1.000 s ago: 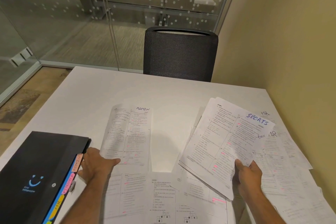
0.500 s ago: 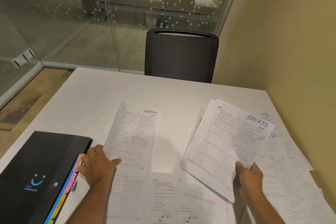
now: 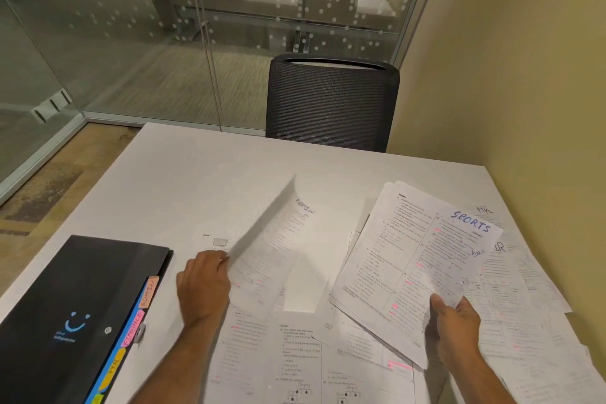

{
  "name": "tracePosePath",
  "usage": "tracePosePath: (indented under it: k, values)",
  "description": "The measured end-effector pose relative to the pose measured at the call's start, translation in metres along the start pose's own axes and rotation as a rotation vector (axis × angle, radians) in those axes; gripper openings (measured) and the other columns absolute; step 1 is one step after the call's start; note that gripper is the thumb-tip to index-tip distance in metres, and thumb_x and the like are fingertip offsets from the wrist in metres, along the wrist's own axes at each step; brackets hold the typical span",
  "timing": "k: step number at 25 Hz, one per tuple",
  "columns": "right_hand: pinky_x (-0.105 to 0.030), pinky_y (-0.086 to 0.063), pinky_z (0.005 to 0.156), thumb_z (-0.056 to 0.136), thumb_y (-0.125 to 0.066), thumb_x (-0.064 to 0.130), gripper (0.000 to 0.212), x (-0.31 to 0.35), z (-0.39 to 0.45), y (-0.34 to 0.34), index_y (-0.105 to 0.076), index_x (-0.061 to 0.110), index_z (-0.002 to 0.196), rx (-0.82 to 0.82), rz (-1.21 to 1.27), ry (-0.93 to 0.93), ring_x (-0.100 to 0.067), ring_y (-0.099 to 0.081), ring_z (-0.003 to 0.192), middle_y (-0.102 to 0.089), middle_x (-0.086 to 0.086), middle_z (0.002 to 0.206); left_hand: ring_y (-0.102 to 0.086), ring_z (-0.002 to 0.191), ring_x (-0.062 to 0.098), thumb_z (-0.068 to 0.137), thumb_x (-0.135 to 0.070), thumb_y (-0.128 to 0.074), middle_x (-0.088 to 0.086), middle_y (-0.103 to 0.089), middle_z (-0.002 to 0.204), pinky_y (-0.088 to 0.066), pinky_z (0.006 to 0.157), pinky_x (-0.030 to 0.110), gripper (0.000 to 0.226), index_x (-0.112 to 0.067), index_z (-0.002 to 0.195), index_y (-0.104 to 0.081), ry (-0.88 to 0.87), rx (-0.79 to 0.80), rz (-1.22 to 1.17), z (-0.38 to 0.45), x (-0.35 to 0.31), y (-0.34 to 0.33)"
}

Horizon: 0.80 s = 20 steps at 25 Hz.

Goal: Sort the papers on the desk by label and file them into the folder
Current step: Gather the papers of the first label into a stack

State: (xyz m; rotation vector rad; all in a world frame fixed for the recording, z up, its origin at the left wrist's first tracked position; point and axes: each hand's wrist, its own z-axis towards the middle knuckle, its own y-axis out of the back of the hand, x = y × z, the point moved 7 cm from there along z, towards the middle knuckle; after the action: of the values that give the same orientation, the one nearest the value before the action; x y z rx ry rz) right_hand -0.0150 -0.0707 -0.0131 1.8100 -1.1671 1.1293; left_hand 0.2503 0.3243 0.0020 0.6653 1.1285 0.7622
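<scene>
My left hand (image 3: 204,289) pinches the left edge of a sheet marked ADMIN (image 3: 282,239) and has it lifted off the white desk (image 3: 203,174), curled and blurred. A small stack of papers (image 3: 413,269) with SPORTS written on top is held up by its lower corner in my right hand (image 3: 454,325). The black folder (image 3: 65,315) lies shut at the left, with coloured tabs (image 3: 137,318) reading ADMIN, FINANCE and HR along its right edge. Loose printed papers (image 3: 295,361) cover the near desk, and sheets marked HR (image 3: 524,272) lie at the right.
A dark mesh chair (image 3: 331,102) stands at the desk's far edge. A beige wall (image 3: 524,75) runs along the right side of the desk. Glass partitions with dot patterns (image 3: 164,26) stand behind and to the left.
My left hand has lifted the ADMIN sheet from flat on the desk and swung it up and to the right. The SPORTS stack in my right hand has stayed nearly still.
</scene>
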Motion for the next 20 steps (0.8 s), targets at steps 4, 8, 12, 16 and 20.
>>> tracePosePath:
  k: [4,8,12,16,20]
  values:
    - [-0.032,-0.035,0.102,0.094,-0.056,-0.009,0.047,0.0,-0.001,0.001,-0.05,-0.001,0.14,-0.011,0.003,0.004,-0.028,-0.054,0.119,-0.059,-0.014,0.133,-0.058,0.082,0.021,0.084,-0.019,-0.05,-0.004,-0.068,0.096,-0.043,0.065,0.036,0.019,-0.018,0.092,-0.068,-0.447,0.0,-0.056,-0.018,-0.052,-0.01]
    - [-0.031,-0.034,0.103,0.094,-0.055,-0.01,0.047,0.004,-0.004,0.001,-0.05,-0.001,0.14,-0.009,0.004,0.008,-0.028,-0.053,0.121,-0.059,-0.012,0.132,-0.06,0.087,0.02,0.081,-0.018,-0.051,-0.006,-0.065,0.105,-0.043,0.068,0.031,0.019,-0.023,0.097,-0.062,-0.575,0.092,-0.087,-0.035,-0.061,-0.028]
    - [-0.032,-0.036,0.101,0.094,-0.055,-0.009,0.045,0.01,-0.003,0.006,-0.052,0.0,0.138,-0.033,-0.007,0.014,-0.028,-0.055,0.119,-0.06,-0.015,0.131,-0.058,0.103,0.026,0.083,-0.025,-0.055,0.003,-0.066,0.115,-0.042,0.084,0.04,0.015,-0.022,0.086,-0.07,-0.453,0.073,-0.021,-0.024,-0.049,-0.026]
    - [-0.032,-0.037,0.101,0.094,-0.055,-0.009,0.044,0.01,-0.003,0.008,-0.052,0.0,0.138,-0.036,-0.012,0.015,-0.025,-0.055,0.116,-0.06,-0.015,0.13,-0.061,0.08,0.028,0.102,-0.029,-0.039,0.004,-0.068,0.091,-0.051,0.07,0.04,0.024,-0.021,0.097,-0.062,0.138,0.075,-0.073,-0.002,-0.004,-0.007]
    - [-0.033,-0.036,0.103,0.094,-0.055,-0.009,0.046,0.009,-0.006,0.007,-0.051,0.0,0.139,-0.037,-0.025,0.018,-0.026,-0.054,0.117,-0.059,-0.015,0.133,-0.059,0.076,0.032,0.102,-0.025,-0.043,0.012,-0.063,0.089,-0.052,0.064,0.042,0.016,-0.016,0.102,-0.057,0.593,0.031,-0.206,0.0,0.06,0.003]
